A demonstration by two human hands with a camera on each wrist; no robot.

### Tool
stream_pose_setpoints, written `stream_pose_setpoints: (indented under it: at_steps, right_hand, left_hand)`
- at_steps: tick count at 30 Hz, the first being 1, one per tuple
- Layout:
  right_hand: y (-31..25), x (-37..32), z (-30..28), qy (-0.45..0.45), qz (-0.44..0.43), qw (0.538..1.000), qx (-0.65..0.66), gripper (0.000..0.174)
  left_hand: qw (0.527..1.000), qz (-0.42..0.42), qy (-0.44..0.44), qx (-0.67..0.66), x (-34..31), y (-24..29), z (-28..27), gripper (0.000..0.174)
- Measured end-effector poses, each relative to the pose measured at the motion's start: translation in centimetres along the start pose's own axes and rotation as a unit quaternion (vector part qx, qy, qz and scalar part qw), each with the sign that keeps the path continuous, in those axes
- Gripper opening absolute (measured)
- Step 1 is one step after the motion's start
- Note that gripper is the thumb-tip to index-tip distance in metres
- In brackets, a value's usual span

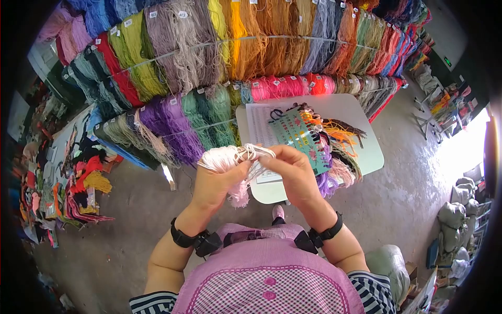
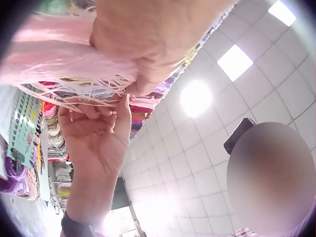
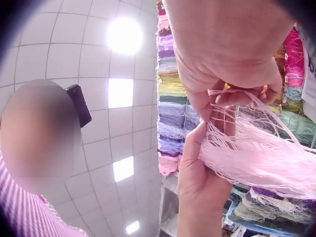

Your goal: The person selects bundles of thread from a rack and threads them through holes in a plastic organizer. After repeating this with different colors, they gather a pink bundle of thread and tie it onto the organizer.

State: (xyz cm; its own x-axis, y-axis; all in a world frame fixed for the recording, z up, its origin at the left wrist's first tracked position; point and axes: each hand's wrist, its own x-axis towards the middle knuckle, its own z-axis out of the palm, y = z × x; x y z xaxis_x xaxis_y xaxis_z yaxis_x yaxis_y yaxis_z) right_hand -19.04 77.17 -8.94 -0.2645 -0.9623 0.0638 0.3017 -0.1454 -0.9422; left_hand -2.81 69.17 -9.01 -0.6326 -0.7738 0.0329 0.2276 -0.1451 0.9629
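Note:
A pale pink skein of yarn is held up in front of the body, its loose strands hanging below the hands. My left hand grips the skein, which lies across the palm in the right wrist view. Strands spread from its end toward my right hand, whose thumb and fingers pinch several of them. Both thumbs nearly meet at these strands. In the left wrist view, the strands run across the curled fingers of the right hand. Part of the skein is hidden behind the left hand.
Ahead, a small white table bears a printed sheet and a green holed card with coloured yarn tufts. Racks of hanging skeins stand behind it. More yarn bundles lie at left; stuffed sacks stand at right.

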Motion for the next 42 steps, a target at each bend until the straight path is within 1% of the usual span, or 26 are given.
stream_pose_setpoints:
  at_steps: [2, 3, 4, 6, 7, 9, 12, 13, 15, 16, 18, 21, 24, 26, 28, 29, 30, 31, 32, 33, 34, 38, 40, 42]
  right_hand:
    - [-0.6, 0.1, 0.0, 0.004, 0.041, 0.986, 0.162, 0.018]
    - [0.0, 0.3, -0.4, 0.004, 0.04, 0.989, 0.14, 0.023]
    - [0.0, 0.3, -0.5, 0.007, 0.037, 0.99, 0.139, 0.023]
    - [-0.4, 0.5, -0.2, -0.023, 0.077, 0.996, 0.046, 0.024]
    - [-0.9, 0.3, 0.3, -0.026, 0.086, 0.996, 0.027, 0.022]
    - [-0.9, 0.1, 0.3, -0.026, 0.087, 0.995, 0.026, 0.021]
    - [-0.3, 0.1, -0.1, -0.028, 0.08, 0.996, 0.018, 0.02]
    - [-0.1, 0.1, -0.2, -0.026, 0.071, 0.997, 0.011, 0.019]
    - [-0.4, -0.1, 0.0, -0.025, 0.071, 0.997, 0.008, 0.019]
    - [-0.6, -0.2, 0.1, -0.024, 0.071, 0.997, 0.005, 0.018]
    - [-1.0, -0.4, 0.2, -0.023, 0.073, 0.997, 0.01, 0.018]
    - [-0.8, -0.4, 0.2, -0.017, 0.069, 0.997, 0.025, 0.019]
    - [-0.4, -0.3, 0.2, 0.002, 0.057, 0.997, 0.048, 0.019]
    - [-0.2, -0.1, 0.0, 0.013, 0.05, 0.997, 0.062, 0.019]
    - [0.1, 0.2, -0.7, -0.007, 0.062, 0.983, 0.172, 0.02]
    - [0.1, 0.3, -0.7, -0.007, 0.083, 0.984, 0.157, 0.023]
    - [0.0, 0.4, -0.5, -0.003, 0.081, 0.984, 0.157, 0.023]
    - [-0.2, 0.4, -0.3, -0.014, 0.106, 0.987, 0.118, 0.023]
    - [-0.3, 0.5, -0.2, -0.027, 0.133, 0.988, 0.08, 0.023]
    - [0.2, 0.7, -0.4, -0.053, 0.117, 0.991, 0.028, 0.022]
    - [-0.1, 0.6, -0.3, -0.053, 0.117, 0.991, 0.028, 0.022]
    - [-0.7, 0.2, 0.1, -0.048, 0.113, 0.992, 0.029, 0.017]
    - [-0.6, 0.2, 0.0, -0.05, 0.11, 0.992, 0.019, 0.017]
    - [-0.3, 0.3, 0.0, -0.041, 0.089, 0.995, 0.025, 0.017]
  left_hand:
    - [1.0, 0.008, 0.006, -0.015, -0.1, 0.6, 0.6, 0.023]
    - [0.999, 0.014, 0.01, -0.031, -0.1, 0.8, 0.9, 0.021]
    - [0.999, 0.014, 0.006, -0.031, -0.3, 0.6, 1.0, 0.021]
    - [0.996, 0.044, -0.007, -0.073, -1.0, 0.1, 1.1, 0.024]
    - [0.996, 0.042, -0.009, -0.074, -1.0, 0.0, 1.1, 0.024]
    - [0.998, 0.069, -0.005, 0.001, -1.1, 0.0, 0.9, 0.026]
    - [0.995, 0.091, -0.022, 0.033, -0.3, 0.6, 1.3, 0.026]
    - [0.995, 0.092, -0.021, 0.034, -0.3, 0.6, 1.3, 0.026]
    - [0.998, 0.054, -0.01, -0.014, -0.2, 0.4, 1.1, 0.023]
    - [0.998, 0.053, -0.01, -0.014, -0.2, 0.4, 1.1, 0.023]
    - [0.998, 0.021, -0.008, -0.065, -0.1, 0.4, 1.0, 0.023]
    - [0.997, 0.003, -0.01, -0.07, 0.0, 0.3, 0.7, 0.024]
    - [0.999, 0.009, -0.007, -0.045, -0.2, -0.1, 0.5, 0.024]
    - [0.998, 0.009, -0.01, -0.056, -0.2, 0.3, 0.6, 0.026]
    - [0.998, 0.011, -0.018, -0.066, -0.1, 0.7, 0.7, 0.027]
    - [0.996, 0.011, -0.037, -0.085, -0.1, 0.7, 0.8, 0.031]
    - [0.993, 0.009, -0.056, -0.105, -0.3, 0.7, 1.0, 0.035]
    - [0.996, 0.021, -0.065, -0.055, -0.7, 0.9, 1.2, 0.042]
    - [0.996, 0.02, -0.068, -0.056, -0.8, 0.7, 1.2, 0.042]
    - [0.996, 0.053, -0.063, 0.021, -0.8, 0.5, 1.0, 0.043]
    - [0.99, 0.086, -0.056, 0.099, -0.8, 0.4, 0.8, 0.043]
    - [0.99, 0.088, -0.058, 0.092, -0.4, 0.9, 0.8, 0.041]
    - [0.994, 0.067, -0.059, 0.061, -0.3, 0.9, 0.5, 0.038]
    - [0.993, 0.07, -0.056, 0.078, -0.1, 0.2, 0.2, 0.037]
